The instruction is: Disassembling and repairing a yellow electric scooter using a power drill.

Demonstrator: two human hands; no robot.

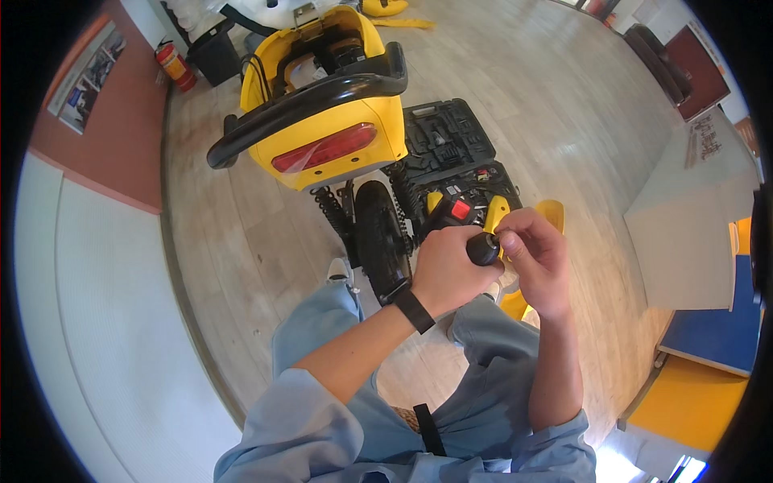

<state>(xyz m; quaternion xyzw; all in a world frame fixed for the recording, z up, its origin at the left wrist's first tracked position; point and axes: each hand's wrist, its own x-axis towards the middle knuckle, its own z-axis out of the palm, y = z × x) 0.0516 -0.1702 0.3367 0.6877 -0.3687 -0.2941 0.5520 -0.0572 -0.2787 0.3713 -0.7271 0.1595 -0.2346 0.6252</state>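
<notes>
My left hand (pixel 448 270) is wrapped round a black power drill, whose rounded chuck (pixel 484 249) sticks out past the fingers towards the right. Most of the drill's body is hidden behind that hand. Thumb and forefinger of my right hand (pixel 541 259) are pinched together right at the chuck's front end. Whatever thin piece they may hold there is too small to make out. Beyond both hands, an opened black tool case (pixel 447 137) lies on the floor with tools in its moulded slots.
A yellow scooter or motorbike (pixel 334 129) stands ahead, with a black grab bar, red tail light (pixel 324 148) and rear wheel (pixel 380 233). Yellow body panels (pixel 551 214) lie by my feet. A fire extinguisher (pixel 175 66) and black bin (pixel 215 55) stand far left; a grey partition (pixel 684 217) is right.
</notes>
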